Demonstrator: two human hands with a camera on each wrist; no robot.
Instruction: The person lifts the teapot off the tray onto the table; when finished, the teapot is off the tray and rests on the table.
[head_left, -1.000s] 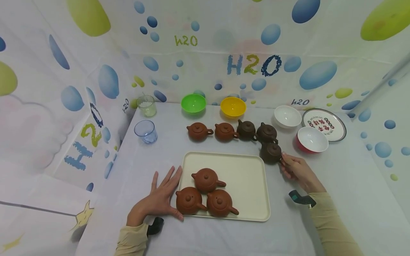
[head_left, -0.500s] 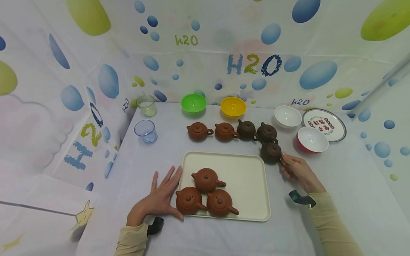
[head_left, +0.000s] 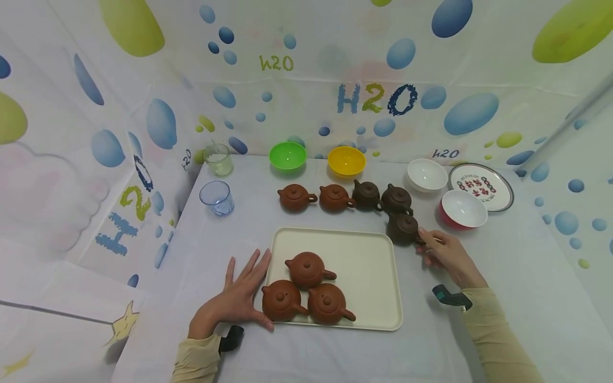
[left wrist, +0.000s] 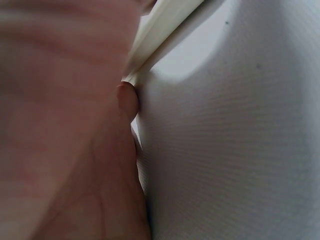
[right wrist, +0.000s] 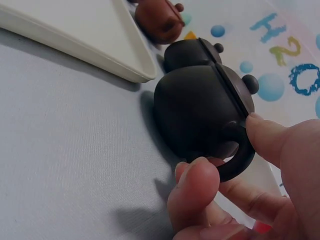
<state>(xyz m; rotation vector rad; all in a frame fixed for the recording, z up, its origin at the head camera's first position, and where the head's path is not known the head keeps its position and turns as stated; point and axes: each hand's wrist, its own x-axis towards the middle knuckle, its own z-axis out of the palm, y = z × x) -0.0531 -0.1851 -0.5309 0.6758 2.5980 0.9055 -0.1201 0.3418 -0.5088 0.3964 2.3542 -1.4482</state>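
Note:
In the head view my left hand (head_left: 238, 298) lies spread at the left edge of a cream tray (head_left: 359, 276). Its thumb reaches the near-left corner. Three reddish-brown teapots (head_left: 306, 270) sit together on the tray's left half. Right of the tray, a dark brown teapot (head_left: 402, 230) stands on the cloth. My right hand (head_left: 447, 255) is at that pot's handle. The right wrist view shows thumb and fingers parted around the handle (right wrist: 240, 162), with the thumb tip at its top. Another dark teapot (head_left: 396, 198) stands right behind this one.
Two reddish teapots (head_left: 294, 197) and a dark teapot (head_left: 366, 196) continue the row behind the tray. Green (head_left: 288, 156), yellow (head_left: 347, 161), white (head_left: 427, 175) and red-white bowls (head_left: 463, 209) stand farther back, beside a plate (head_left: 481, 186). Glasses (head_left: 217, 198) are at left.
The fingers of my right hand have parted a little at the dark teapot's handle, so more of the handle shows. The view has shifted slightly. My left hand and the teapots keep their places.

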